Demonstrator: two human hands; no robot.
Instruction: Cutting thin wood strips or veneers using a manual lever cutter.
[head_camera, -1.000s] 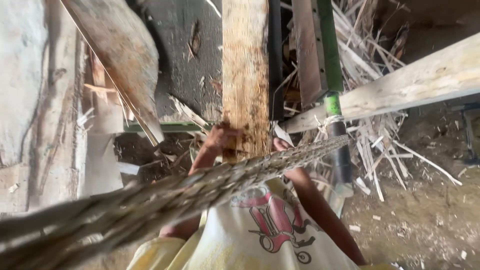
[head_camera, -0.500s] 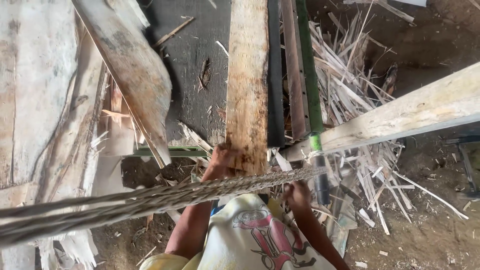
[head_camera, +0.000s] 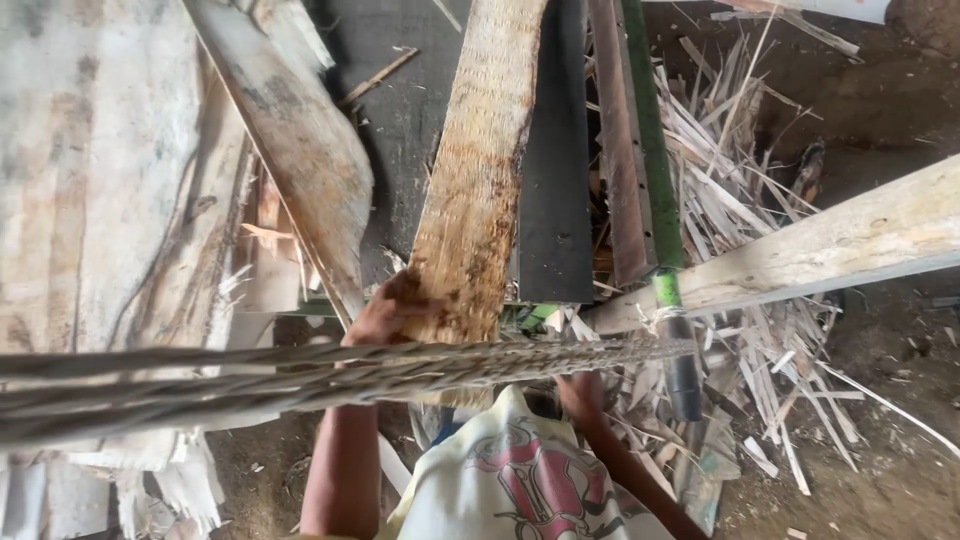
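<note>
A rough plank (head_camera: 478, 170), now nearer and tilted rightward, is gripped at its near end by the left hand (head_camera: 388, 312), fingers curled around it, while the right hand (head_camera: 580, 392) sits under a rope (head_camera: 300, 375), its fingers unreadable.

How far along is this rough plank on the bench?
Done: splintered offcuts already litter the ground beside the bench. In hand: the left hand grips the near end of the rough, pale wooden plank, which lies lengthwise on the dark bench top; the right hand sits low, partly hidden behind a twisted rope. Left: most of the plank still lies ahead.
</note>
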